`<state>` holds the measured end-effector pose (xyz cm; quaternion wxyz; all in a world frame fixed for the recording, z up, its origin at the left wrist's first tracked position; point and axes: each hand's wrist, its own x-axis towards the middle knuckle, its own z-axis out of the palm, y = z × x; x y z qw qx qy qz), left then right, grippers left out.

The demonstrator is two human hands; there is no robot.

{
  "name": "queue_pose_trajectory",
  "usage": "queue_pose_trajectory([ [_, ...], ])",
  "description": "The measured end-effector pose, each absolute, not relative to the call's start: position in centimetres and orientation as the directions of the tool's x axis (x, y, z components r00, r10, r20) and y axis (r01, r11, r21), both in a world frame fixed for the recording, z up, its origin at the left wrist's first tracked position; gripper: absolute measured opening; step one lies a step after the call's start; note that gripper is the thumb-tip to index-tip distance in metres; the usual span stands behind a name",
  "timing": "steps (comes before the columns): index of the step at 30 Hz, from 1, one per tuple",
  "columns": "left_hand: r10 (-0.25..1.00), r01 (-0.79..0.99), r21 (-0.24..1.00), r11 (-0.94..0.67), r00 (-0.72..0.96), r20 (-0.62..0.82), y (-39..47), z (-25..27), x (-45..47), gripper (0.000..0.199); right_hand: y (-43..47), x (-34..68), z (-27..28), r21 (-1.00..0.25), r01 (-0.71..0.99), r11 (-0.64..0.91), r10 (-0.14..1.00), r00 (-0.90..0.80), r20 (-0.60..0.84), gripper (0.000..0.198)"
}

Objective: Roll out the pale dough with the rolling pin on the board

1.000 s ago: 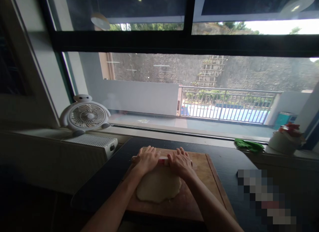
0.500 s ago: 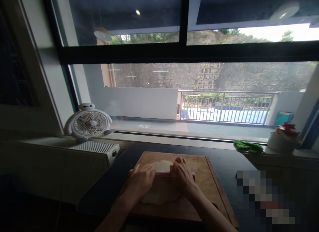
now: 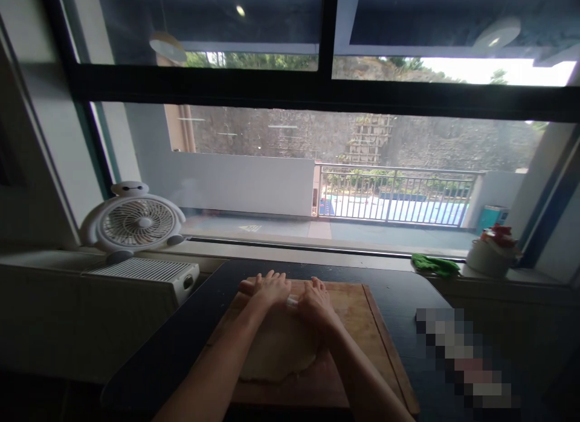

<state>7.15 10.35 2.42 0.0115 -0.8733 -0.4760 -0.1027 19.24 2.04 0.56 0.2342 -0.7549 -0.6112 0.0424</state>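
Observation:
A wooden cutting board (image 3: 348, 331) lies on the black table, with a wide, thin sheet of pale dough (image 3: 278, 346) spread over its middle and near part. Toward the board's far edge, a rolling pin (image 3: 246, 286) lies crosswise, mostly hidden under my hands; its left end sticks out. My left hand (image 3: 270, 289) is closed over the left part of the pin, fingers pointing away from me. Over the right part bends my right hand (image 3: 316, 300), a short gap from the left. My forearms cover the sides of the dough.
The black table (image 3: 181, 343) reaches the window sill. A white fan (image 3: 140, 221) stands at the left above a white slatted unit (image 3: 149, 271). A green cloth (image 3: 435, 265) and a white pot (image 3: 489, 256) sit on the sill at the right. A pixelated patch covers the table's right side.
Both hands have pushed forward with the rolling pin toward the board's far edge, uncovering more dough behind them. My view has turned slightly to the right.

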Motion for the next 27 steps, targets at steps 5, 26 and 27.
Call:
queue_pose_trajectory([
  [5,0.79,0.803,0.067,-0.593,0.563,0.241,5.5,1.8,2.2,0.04,-2.9,17.4,0.8,-0.434,0.901,0.017,0.956,0.112,0.27,0.05],
  [26,0.892,0.883,0.13,-0.451,0.44,0.105,7.7,1.5,1.3,0.056,1.9,16.9,0.8,-0.405,0.913,-0.034,0.928,0.179,0.325,0.04],
  [27,0.874,0.871,0.114,-0.478,0.459,0.159,6.4,1.3,0.9,0.054,0.5,16.5,0.6,-0.388,0.921,-0.023,0.923,0.168,0.345,0.04],
])
